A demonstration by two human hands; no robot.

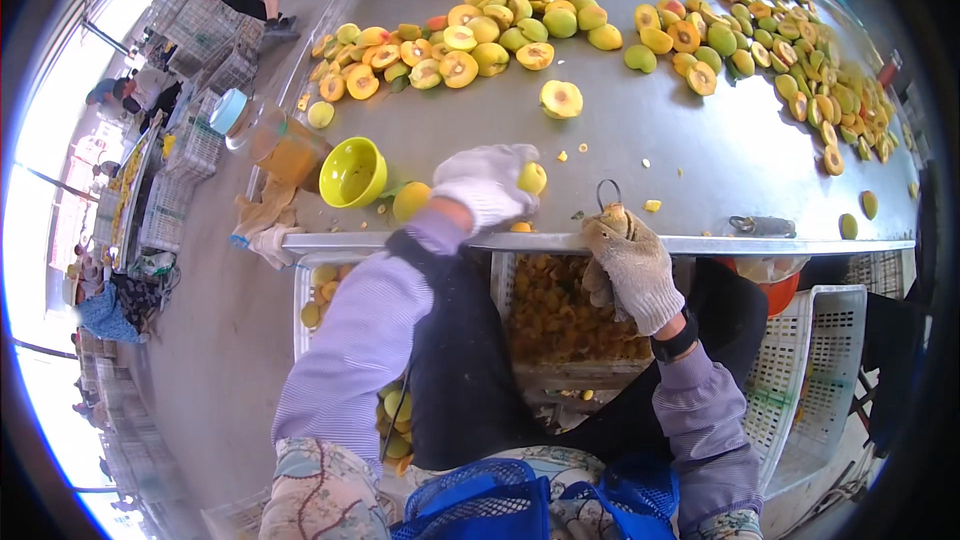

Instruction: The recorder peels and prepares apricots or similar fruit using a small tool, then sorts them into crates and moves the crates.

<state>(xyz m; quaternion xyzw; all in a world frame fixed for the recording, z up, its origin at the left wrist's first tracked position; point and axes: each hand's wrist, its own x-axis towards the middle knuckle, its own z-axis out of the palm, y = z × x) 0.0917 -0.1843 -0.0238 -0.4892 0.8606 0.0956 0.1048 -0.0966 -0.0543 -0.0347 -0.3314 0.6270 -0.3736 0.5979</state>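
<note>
My left hand (485, 185), in a white glove and slightly blurred, is closed around a yellow-green peach (532, 177) just above the near part of the metal table. In my right hand (632, 268), gloved in knitted fabric, is a tool with a thin metal loop (608, 187) sticking up from the fist; its handle is hidden by the fingers. That hand is at the table's front edge. Close to my left wrist lies a whole yellow peach (411, 201). A cut peach half (561, 99) sits alone farther back, its cut face up.
Peach halves (460, 68) are heaped at the back left, with another long heap (770, 50) at right. A green bowl (353, 173) and a jar of brown liquid (280, 145) stand at left. Below the edge is a crate of peach pieces (570, 310). White crates (790, 380) stand at right.
</note>
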